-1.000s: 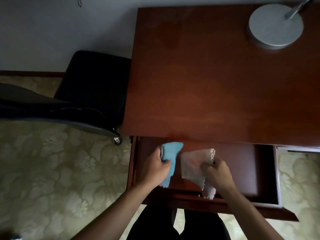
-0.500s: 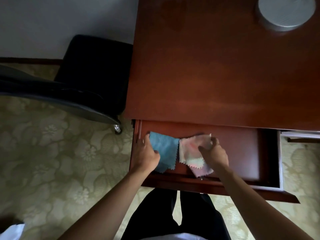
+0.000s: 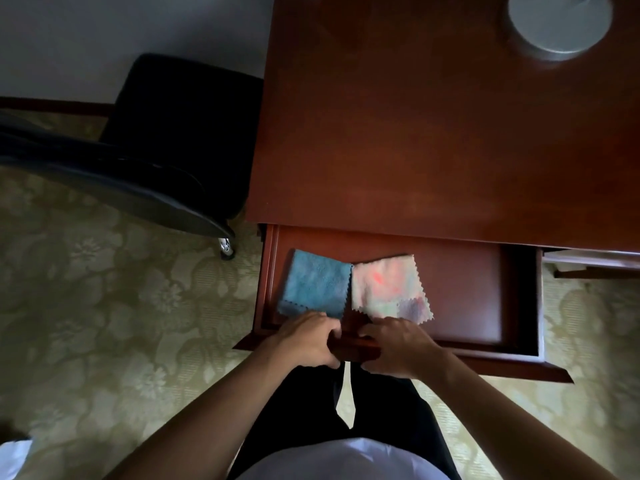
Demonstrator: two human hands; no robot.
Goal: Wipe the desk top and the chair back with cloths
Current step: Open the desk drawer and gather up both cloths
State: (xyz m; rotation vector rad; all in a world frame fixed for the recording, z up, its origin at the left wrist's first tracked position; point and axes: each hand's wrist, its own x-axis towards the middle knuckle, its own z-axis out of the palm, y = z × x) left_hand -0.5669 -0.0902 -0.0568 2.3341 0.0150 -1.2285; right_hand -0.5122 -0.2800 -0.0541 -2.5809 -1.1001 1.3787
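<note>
The blue cloth and the pale patterned cloth lie flat side by side on the floor of the open drawer, edges touching, at the drawer's left end. The left hand and the right hand are placed on the drawer's front rail, fingers curled over it just in front of the cloths; whether the rail is gripped or merely rested on cannot be told. Risk is judged as follows: if the drawer is pushed shut, the cloths may be sealed away unused — or a fingertip may be caught under the desk top. A cloth edge may also be jammed at the rail. Compared with half a second earlier, the cloths are no longer held — both hands are withdrawn from them to the rail, and the cloths lie spread flatter. The chair, left of the drawer, is unchanged.
</note>
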